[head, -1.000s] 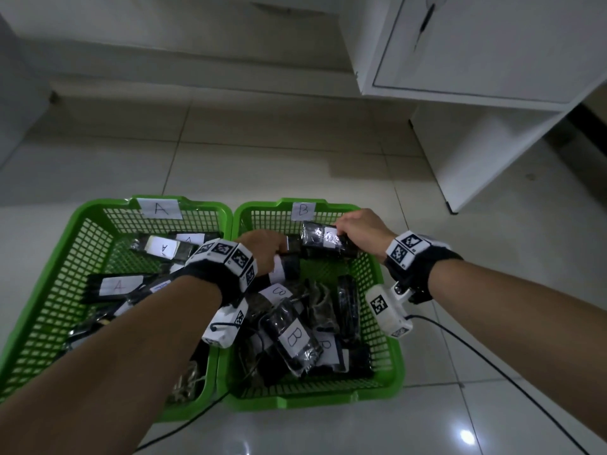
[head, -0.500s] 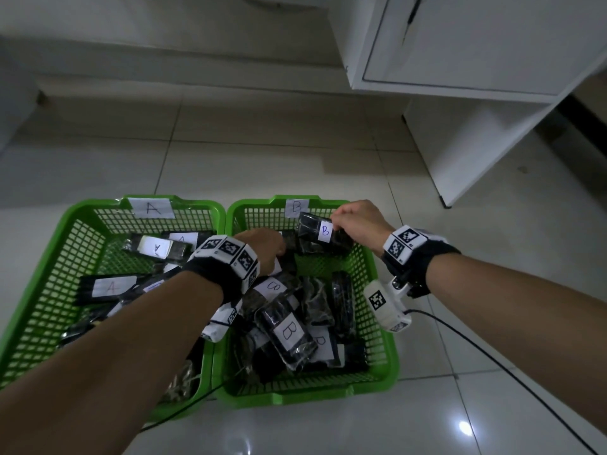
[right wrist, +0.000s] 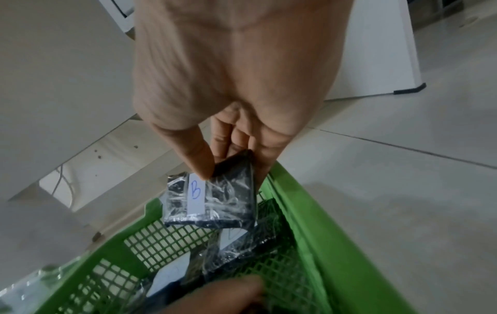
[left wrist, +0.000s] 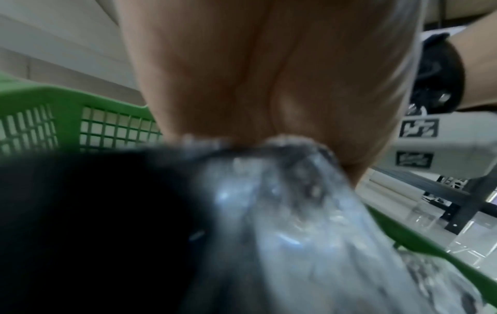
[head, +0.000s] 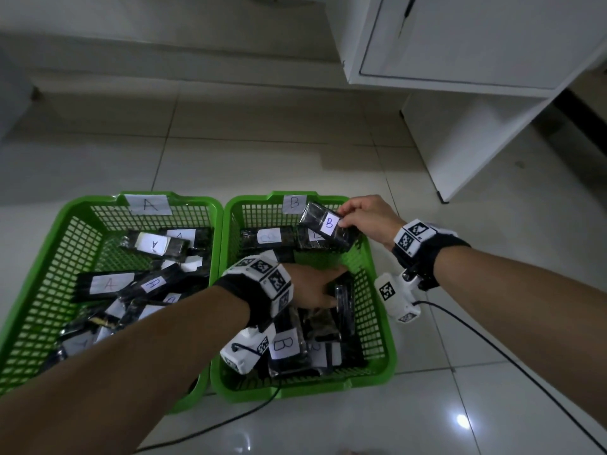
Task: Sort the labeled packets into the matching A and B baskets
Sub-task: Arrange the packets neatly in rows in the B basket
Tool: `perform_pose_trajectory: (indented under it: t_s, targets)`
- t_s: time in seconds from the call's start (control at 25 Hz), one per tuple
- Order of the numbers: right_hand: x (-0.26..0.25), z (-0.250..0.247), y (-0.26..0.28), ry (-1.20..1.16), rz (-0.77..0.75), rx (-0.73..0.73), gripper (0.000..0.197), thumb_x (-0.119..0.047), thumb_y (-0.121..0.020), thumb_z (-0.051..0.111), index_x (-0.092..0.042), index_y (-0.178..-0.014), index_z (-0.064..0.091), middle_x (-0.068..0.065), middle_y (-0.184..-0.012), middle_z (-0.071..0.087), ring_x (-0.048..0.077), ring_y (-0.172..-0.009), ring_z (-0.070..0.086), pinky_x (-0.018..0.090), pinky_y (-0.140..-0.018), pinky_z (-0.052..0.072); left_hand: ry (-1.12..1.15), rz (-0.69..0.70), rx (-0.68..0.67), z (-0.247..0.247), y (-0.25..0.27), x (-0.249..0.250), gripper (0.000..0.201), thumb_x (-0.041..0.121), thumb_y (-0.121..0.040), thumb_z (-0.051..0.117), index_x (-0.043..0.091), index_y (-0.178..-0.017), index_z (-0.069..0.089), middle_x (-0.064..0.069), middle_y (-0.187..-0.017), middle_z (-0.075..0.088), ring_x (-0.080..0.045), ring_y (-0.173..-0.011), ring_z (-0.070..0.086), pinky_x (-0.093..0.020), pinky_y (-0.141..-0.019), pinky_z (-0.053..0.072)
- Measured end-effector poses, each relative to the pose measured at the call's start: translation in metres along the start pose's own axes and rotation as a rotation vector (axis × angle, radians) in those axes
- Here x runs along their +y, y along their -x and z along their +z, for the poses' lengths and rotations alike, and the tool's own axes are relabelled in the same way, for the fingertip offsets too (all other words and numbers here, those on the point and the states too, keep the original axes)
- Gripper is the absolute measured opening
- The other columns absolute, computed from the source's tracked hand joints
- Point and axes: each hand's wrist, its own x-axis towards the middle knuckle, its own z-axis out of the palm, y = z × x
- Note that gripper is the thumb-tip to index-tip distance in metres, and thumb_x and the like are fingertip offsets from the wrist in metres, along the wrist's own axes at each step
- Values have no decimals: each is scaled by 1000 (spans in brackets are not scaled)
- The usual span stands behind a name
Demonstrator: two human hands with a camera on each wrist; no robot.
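Two green baskets stand side by side on the floor: basket A (head: 75, 208) on the left, basket B (head: 295, 389) on the right, each holding several black wrapped packets with matching labels. My right hand (head: 345, 218) pinches a black packet labelled B (head: 325, 224) by its end, above the far right corner of basket B (right wrist: 309, 212). In the right wrist view the thumb and fingers of that hand (right wrist: 231, 165) hold the B packet (right wrist: 212, 201) clear of the packets below. My left hand (head: 331, 287) reaches into the middle of basket B over a black packet (head: 345, 297). Its fingertips are hidden.
A white cabinet (head: 476, 60) stands at the back right, its side panel reaching the floor. A black cable (head: 492, 339) runs across the tiles from my right wrist. Packets labelled A (head: 154, 244) lie in basket A. Bare tiled floor stretches beyond both baskets.
The left hand has moved from the far middle of basket B towards its right middle. The right hand has lifted the B packet slightly and turned its label into view.
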Motion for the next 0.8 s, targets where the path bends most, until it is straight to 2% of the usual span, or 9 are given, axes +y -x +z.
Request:
perform_pose_trajectory:
  t_s: [0.12,0.24,0.32,0.4,0.48,0.56,0.64,0.72,0.8]
  targets:
    - [0,5,-2,268,-152,-17,15,-6,-84,75,-12,-97,78,-5,-87,71,2,-76,62,16,-65,45,10,15,-49,-3,6,1,89,59,-96,49,47,-151,-20,-9,-149,49,-26,-120,57,-38,-106,43]
    - [-4,22,0,564,-249,-166,10,-8,-80,74,-14,-86,80,-6,-83,73,5,-77,67,20,-69,54,-4,-6,-86,-3,12,5,94,58,-96,50,40,-152,-24,-12,-137,58,-18,-87,62,-30,-89,47]
    - [-2,31,1,720,-242,-228,14,-4,-76,72,-15,-82,79,-7,-82,70,8,-79,66,23,-71,56,8,-5,-73,-6,17,3,90,56,-97,49,39,-154,-18,-6,-152,44,-22,-116,58,-30,-102,41]
    - [-1,32,0,787,-233,-228,19,-1,-74,70,-15,-84,79,-8,-83,67,14,-84,66,28,-73,56,67,7,-32,-16,26,-7,78,49,-98,52,34,-159,6,1,-158,36,-19,-139,42,-29,-112,30]
    - [-2,32,-4,797,-231,-236,21,-1,-79,69,-17,-89,79,-5,-89,68,18,-90,67,33,-83,57,45,0,166,-28,32,-25,48,35,-99,54,24,-146,48,-1,-144,54,-19,-128,52,-28,-107,39]
    - [-4,34,-7,836,-246,-256,19,-3,-85,69,-17,-93,79,0,-97,72,21,-94,68,37,-89,56,-113,-98,363,-32,32,-47,29,27,-97,51,17,-120,67,-5,-122,65,-25,-113,61,-34,-95,49]
    - [-5,41,-7,893,-270,-244,17,-2,-86,69,-14,-94,78,6,-98,72,25,-93,68,40,-88,57,-302,-215,366,-27,28,-63,24,23,-93,53,18,-114,65,-6,-115,63,-28,-108,62,-36,-87,52]
    - [-6,48,-3,982,-307,-188,13,1,-85,66,-9,-81,72,8,-85,67,27,-83,66,38,-77,56,-398,-254,321,-19,22,-72,34,22,-90,60,19,-124,59,-6,-117,62,-28,-109,62,-38,-85,54]
    - [-4,53,-2,1022,-319,-133,26,4,-86,64,-13,-68,56,2,-73,54,24,-77,62,34,-70,53,-423,-238,332,-15,19,-78,47,23,-88,65,19,-133,52,-6,-120,61,-28,-109,62,-37,-83,53]
